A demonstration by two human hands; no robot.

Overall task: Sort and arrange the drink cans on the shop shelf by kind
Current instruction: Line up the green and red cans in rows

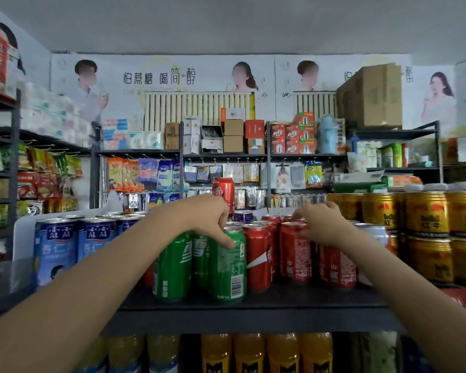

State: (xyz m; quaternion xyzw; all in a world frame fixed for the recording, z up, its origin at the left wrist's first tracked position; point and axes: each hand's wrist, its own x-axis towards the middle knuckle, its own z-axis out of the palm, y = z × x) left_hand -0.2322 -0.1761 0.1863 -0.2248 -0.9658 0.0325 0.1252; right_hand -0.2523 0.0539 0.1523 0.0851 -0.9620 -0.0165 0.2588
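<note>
Green cans stand at the middle of the dark shelf [253, 319]. My left hand [207, 219] grips the top of the front right green can [228, 267], thumb on its front. A second green can [172, 267] leans beside it on the left. Red cola cans [258, 257] stand in rows to the right. My right hand [320, 224] curls over the rim of one red can [295, 251], thumb on its side. One more red can [223, 192] sits raised at the back, above the others.
Blue-and-white cans [55, 251] fill the shelf's left part. Stacked gold cans [428, 216] stand at the right, with a silver can [374, 232] beside the red ones. Yellow bottles [250, 354] line the shelf below. Racks of packaged goods stand behind.
</note>
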